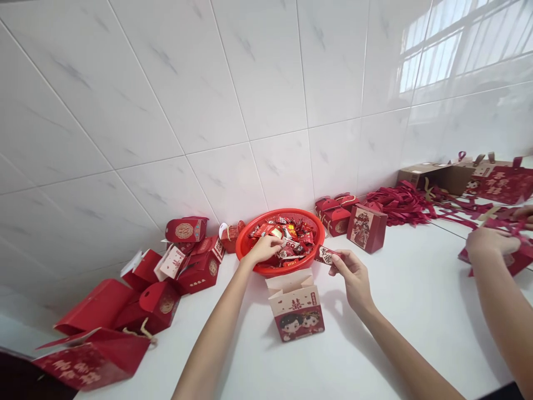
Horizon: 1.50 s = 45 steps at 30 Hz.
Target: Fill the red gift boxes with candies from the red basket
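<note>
My left hand point(268, 248) reaches into a red plastic basket point(250, 265) with its fingers drawn together. Its fingertips are among wrapped candies point(306, 236), and whether they pinch one is hard to see. Just right of the basket, my right hand point(352, 275) grips a small dark red packet point(325, 255) with a pale heart and dark lettering, between thumb and fingers. In front of the basket stands an open-topped gift box point(297, 314), cream above and red below, printed with two cartoon figures.
Several red boxes point(162, 305) crowd the left side. More boxes point(333, 215) and a printed box point(366, 228) stand right of the basket. Dark red ribbons point(402, 203) lie before a cardboard box point(445, 180). At far right, another person's hands point(491, 244) handle a red box with ribbon.
</note>
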Each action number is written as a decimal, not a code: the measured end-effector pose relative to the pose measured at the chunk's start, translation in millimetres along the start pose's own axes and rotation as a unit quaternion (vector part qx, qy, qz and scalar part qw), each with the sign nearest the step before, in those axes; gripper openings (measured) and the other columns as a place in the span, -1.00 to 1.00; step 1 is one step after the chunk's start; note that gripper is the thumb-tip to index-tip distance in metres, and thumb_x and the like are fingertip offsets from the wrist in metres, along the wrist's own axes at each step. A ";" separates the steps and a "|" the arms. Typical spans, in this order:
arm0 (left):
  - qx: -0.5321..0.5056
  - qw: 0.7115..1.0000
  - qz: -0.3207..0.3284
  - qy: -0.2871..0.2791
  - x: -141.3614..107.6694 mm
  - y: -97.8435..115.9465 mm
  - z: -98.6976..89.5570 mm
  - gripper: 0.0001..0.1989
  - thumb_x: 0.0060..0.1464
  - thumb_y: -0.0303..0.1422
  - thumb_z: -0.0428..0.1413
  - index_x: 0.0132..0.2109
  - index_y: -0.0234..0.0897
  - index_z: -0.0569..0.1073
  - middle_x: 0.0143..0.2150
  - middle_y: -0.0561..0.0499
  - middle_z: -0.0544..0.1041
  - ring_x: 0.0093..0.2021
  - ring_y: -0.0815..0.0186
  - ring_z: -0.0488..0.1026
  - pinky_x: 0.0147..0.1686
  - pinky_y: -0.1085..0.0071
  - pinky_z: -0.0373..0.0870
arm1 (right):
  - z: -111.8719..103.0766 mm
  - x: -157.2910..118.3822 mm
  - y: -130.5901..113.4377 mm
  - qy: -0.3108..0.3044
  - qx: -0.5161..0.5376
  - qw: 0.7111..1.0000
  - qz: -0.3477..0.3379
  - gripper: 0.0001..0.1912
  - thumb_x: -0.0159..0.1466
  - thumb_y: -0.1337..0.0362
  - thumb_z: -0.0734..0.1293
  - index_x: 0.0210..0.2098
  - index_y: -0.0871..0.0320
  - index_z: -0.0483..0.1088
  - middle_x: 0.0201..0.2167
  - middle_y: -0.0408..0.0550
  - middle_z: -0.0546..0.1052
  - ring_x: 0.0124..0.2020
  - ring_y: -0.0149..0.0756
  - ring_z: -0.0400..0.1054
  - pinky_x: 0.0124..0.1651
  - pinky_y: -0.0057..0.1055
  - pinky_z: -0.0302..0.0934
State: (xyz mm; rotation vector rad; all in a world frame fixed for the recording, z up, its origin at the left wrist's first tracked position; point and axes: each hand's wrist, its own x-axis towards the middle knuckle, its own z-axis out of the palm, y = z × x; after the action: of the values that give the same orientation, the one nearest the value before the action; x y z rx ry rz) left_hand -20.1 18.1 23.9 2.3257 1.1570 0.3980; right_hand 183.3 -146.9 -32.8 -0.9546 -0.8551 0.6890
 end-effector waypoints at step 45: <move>0.000 0.985 -0.081 -0.153 45.6 -19.2 24.8 -0.71 -0.07 -0.34 0.19 -0.13 -0.23 0.57 -0.15 -0.03 0.64 -0.17 0.19 0.52 -0.22 0.45 0.37 | 7.5 -9.8 2.9 -0.076 -0.014 0.996 0.034 -0.74 0.08 0.10 0.50 -0.33 0.13 0.53 -0.39 -0.04 0.61 -0.39 -0.21 0.45 -0.30 -0.32 0.32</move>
State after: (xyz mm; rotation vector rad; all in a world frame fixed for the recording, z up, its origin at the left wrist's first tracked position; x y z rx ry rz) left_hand 6.0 56.8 -5.8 2.1755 1.1777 -0.0193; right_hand 171.6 -150.6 -36.1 -0.9695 -0.9719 0.8174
